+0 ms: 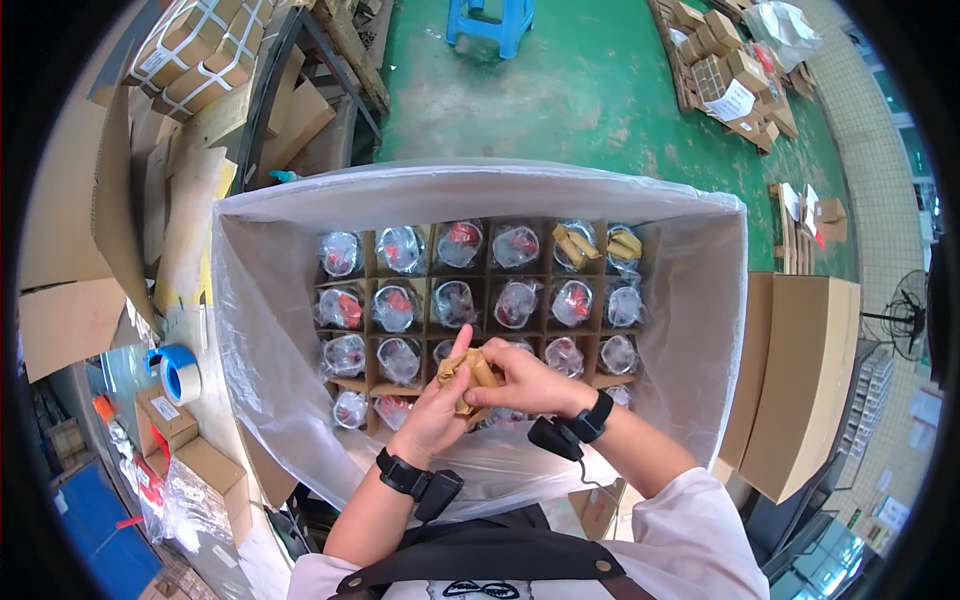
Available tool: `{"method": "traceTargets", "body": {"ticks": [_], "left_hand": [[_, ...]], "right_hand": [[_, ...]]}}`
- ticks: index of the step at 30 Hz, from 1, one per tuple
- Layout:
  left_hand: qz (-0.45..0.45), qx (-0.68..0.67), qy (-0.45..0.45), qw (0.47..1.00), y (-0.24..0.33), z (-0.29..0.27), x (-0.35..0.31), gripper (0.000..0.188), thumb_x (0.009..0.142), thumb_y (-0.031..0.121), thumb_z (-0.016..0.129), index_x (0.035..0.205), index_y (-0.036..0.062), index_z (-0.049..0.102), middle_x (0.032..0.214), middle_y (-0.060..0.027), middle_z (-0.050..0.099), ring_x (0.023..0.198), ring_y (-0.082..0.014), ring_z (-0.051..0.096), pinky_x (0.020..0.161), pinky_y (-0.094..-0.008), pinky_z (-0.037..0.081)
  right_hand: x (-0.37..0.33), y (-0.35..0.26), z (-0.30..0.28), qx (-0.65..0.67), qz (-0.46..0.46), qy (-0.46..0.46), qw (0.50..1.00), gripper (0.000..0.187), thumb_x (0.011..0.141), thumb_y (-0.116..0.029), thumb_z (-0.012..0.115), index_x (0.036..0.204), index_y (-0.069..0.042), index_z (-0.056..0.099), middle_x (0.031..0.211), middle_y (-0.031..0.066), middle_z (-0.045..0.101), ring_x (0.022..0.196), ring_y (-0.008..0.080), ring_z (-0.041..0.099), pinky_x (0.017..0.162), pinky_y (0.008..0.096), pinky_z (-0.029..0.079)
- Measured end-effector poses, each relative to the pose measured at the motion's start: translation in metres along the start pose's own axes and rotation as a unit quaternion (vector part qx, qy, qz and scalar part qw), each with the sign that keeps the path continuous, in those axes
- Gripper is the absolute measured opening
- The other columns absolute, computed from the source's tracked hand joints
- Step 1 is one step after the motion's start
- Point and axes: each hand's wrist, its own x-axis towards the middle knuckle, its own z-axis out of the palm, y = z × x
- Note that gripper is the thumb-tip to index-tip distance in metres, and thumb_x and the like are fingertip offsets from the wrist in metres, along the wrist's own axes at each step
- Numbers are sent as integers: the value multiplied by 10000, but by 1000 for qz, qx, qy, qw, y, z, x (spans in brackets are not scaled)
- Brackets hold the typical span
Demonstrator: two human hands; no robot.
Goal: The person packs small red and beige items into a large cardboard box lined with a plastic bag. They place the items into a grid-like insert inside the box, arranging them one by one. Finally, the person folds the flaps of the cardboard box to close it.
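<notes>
Both of my hands meet over a large box (pixel 478 178) lined with clear plastic. Between them is a crumpled brown paper packet (pixel 478 372). My left hand (pixel 437 408) has its fingers and thumb round the packet's left side. My right hand (pixel 527 382) pinches it from the right. Beneath, cardboard dividers split the box into cells, each with a round item in clear plastic wrap (pixel 398 308), some showing red inside. Similar brown paper packets (pixel 574 246) lie on two wrapped items in the far right cells. My hands hide several near middle cells.
On the left, a bench (pixel 190 330) carries blue and white tape rolls (pixel 178 374) and small cartons (pixel 210 475). Flattened cardboard boxes (pixel 800 385) stand close on the right. Beyond are a blue stool (pixel 491 25), a pallet of cartons (pixel 735 75) and a fan (pixel 905 315).
</notes>
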Motion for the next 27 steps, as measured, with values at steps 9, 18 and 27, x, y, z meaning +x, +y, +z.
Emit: {"method": "traceTargets", "body": {"ticks": [9, 18, 27], "left_hand": [[94, 61, 225, 968, -5, -21, -8, 422, 954, 137, 559, 1349, 99, 417, 1143, -23, 494, 961, -127, 523, 822, -324, 502], [142, -78, 166, 973, -3, -14, 2, 359, 993, 215, 474, 1320, 77, 426, 1168, -48, 538, 1077, -186, 526, 944, -373, 458], [237, 10, 138, 962, -13, 0, 13, 387, 1025, 309, 378, 1364, 125, 409, 1308, -34, 457, 1201, -168, 435, 1047, -330, 340]], "right_hand": [[95, 62, -76, -600, 143, 268, 740, 354, 818, -110, 602, 1104, 70, 499, 1078, 227, 532, 740, 326, 674, 649, 342, 559], [43, -14, -4, -227, 94, 4, 969, 657, 878, -357, 615, 1253, 137, 396, 1073, 306, 577, 938, 432, 601, 813, 427, 495], [20, -16, 37, -129, 19, 122, 984, 385, 873, -200, 596, 1151, 38, 475, 1037, 267, 592, 976, 420, 595, 816, 450, 483]]}}
